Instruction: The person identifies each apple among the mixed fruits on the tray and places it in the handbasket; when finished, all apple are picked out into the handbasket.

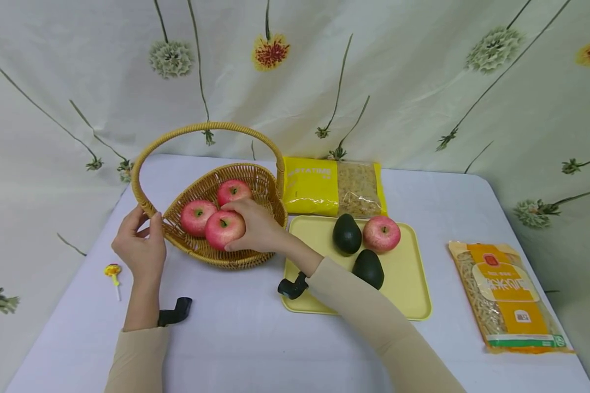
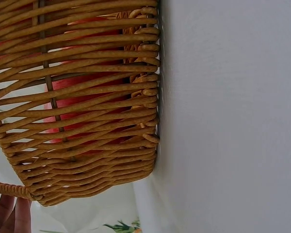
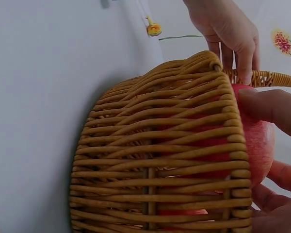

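My left hand (image 1: 141, 243) pinches the handle of a wicker basket (image 1: 236, 263) at its left end, with fingers and thumb on either side of it. In the right wrist view that left hand (image 3: 228, 29) shows beyond the basket rim. My right hand (image 1: 260, 226) grips a red apple (image 1: 224, 229) inside the basket, thumb at its near side and fingers over the far side. Two more apples lie in the basket, one to the left (image 1: 195, 216) and another behind (image 1: 233, 191). Through the weave, red fruit (image 2: 87, 107) shows in the left wrist view.
A yellow tray (image 1: 305, 229) right of the basket bears two dark avocados (image 1: 347, 234) and an apple (image 1: 381, 234). Behind it lies a yellow pasta bag (image 1: 314, 188). An orange noodle packet (image 1: 511, 295) lies far right, a lollipop (image 1: 113, 273) at left.
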Action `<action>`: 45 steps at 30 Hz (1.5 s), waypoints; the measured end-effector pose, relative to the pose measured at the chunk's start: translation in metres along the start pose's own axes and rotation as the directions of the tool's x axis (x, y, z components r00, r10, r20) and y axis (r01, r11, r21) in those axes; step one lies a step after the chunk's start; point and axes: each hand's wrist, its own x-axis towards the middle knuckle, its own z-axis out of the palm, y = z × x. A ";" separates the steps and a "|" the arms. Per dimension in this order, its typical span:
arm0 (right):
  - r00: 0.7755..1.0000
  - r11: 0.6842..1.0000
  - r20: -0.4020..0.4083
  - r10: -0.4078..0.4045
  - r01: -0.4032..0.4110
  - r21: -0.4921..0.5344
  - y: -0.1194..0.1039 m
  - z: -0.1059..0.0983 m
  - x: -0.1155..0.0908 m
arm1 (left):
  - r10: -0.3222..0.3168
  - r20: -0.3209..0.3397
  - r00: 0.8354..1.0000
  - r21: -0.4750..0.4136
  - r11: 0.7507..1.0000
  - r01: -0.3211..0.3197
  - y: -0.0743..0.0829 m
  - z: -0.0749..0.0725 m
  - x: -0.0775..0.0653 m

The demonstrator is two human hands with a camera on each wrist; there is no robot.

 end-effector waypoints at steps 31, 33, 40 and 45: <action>0.994 0.998 0.093 0.062 -0.060 -0.033 0.008 0.024 0.023 | 0.011 -0.022 1.000 -0.003 1.000 -0.011 0.000 0.000 0.001; 0.993 0.998 0.097 0.066 -0.064 -0.031 0.008 0.025 0.023 | 0.012 -0.020 1.000 -0.001 1.000 -0.012 0.000 0.000 0.001; 0.992 0.998 0.101 0.070 -0.070 -0.002 0.009 0.024 0.020 | 0.020 -0.015 1.000 -0.004 1.000 -0.020 0.000 0.000 -0.001; 0.996 0.999 0.080 0.047 -0.048 0.006 0.010 0.023 0.018 | 0.020 -0.012 1.000 -0.003 1.000 -0.020 0.000 0.002 -0.001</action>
